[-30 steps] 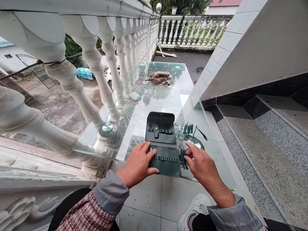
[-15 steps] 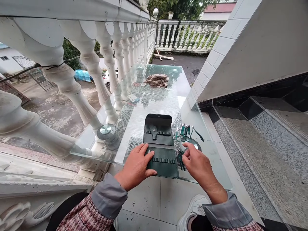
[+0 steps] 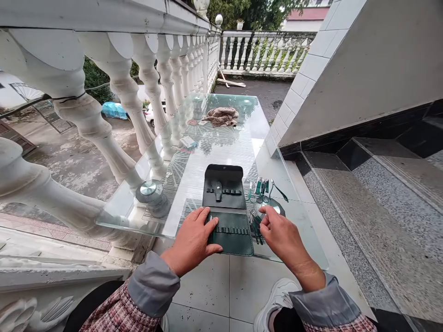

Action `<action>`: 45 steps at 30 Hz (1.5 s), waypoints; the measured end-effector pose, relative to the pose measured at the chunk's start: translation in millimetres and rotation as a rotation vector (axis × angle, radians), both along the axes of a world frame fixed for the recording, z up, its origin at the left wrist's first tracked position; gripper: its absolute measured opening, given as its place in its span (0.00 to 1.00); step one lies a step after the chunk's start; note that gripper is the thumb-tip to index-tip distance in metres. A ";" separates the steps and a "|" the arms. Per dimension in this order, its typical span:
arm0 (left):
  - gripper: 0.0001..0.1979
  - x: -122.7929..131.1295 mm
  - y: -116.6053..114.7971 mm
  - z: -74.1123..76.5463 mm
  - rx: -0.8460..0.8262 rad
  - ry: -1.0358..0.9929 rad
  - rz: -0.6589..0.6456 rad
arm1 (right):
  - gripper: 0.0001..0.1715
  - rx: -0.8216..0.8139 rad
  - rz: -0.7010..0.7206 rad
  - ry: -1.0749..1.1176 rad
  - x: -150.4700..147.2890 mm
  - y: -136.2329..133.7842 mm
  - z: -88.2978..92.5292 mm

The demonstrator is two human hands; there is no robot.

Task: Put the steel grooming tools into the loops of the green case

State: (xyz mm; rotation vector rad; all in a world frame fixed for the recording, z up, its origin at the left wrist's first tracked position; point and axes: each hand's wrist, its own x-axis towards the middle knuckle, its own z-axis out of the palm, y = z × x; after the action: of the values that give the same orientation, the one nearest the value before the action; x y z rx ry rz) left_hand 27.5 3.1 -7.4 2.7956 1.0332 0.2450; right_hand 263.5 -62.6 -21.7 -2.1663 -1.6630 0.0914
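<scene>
A dark green manicure case (image 3: 230,244) lies unfolded on the glass table, with elastic loops across both halves and a small snap tab in the upper half. My left hand (image 3: 194,235) grips its lower left edge, thumb and index finger over the panel. A slim metal tool (image 3: 212,221) sits in the leftmost loops, partly hidden by that hand. Beside the case, my right hand (image 3: 282,235) is held over several green-handled tools (image 3: 255,223), index finger and thumb apart, nothing visible between them. Beyond it lie nail clippers (image 3: 262,185), small scissors (image 3: 251,196) and cuticle nippers (image 3: 278,191).
The glass table (image 3: 187,180) rests on round metal-capped supports (image 3: 151,193). Toward its far end are a crumpled brown cloth (image 3: 221,116) and a small card packet (image 3: 188,142). A white balustrade (image 3: 104,106) runs along the left; stone steps (image 3: 349,198) rise on the right.
The view has shifted slightly, so the table and case appear a little farther left. Both hands keep nearly the same position relative to the case and tools.
</scene>
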 end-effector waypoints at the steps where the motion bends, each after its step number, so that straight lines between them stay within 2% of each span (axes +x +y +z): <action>1: 0.36 -0.1 0.3 -0.6 0.002 -0.001 -0.003 | 0.19 0.006 -0.011 0.032 1.3 0.1 1.8; 6: 0.35 -0.8 0.4 -0.5 0.006 0.004 -0.002 | 0.18 0.119 -0.226 0.249 23.8 -4.4 20.6; 9: 0.34 -0.8 -0.1 0.9 0.006 0.007 0.005 | 0.19 0.156 -0.276 0.279 35.1 -9.1 27.6; 17: 0.34 1.0 0.4 2.2 0.008 -0.002 0.001 | 0.16 -0.108 -0.059 0.231 23.3 -11.5 11.7; 24: 0.34 1.4 0.1 2.0 0.014 0.005 -0.003 | 0.17 -0.068 0.010 -0.037 16.2 -10.6 2.7; 30: 0.34 1.8 0.6 1.4 0.023 0.021 -0.001 | 0.18 -0.081 -0.007 -0.016 13.6 -8.7 2.3; 34: 0.34 1.6 0.1 1.4 0.025 0.018 -0.005 | 0.16 -0.081 -0.080 0.197 16.8 -7.6 5.1; 37: 0.34 1.4 0.0 2.1 0.018 0.018 0.000 | 0.16 -0.019 -0.117 0.550 18.2 -6.6 10.0; 41: 0.35 1.0 -0.2 2.2 -0.006 0.007 0.007 | 0.25 0.044 -0.086 1.084 12.7 -6.0 16.6; 45: 0.36 -0.3 -0.7 -0.1 -0.037 -0.024 0.003 | 0.27 0.013 -0.156 1.367 -0.3 -5.8 18.5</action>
State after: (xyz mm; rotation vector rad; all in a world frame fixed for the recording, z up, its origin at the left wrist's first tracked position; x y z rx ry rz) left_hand 27.2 2.4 -7.5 2.7510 1.0265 0.2567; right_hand 263.2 -68.4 -3.2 -1.4756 -0.6578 1.1812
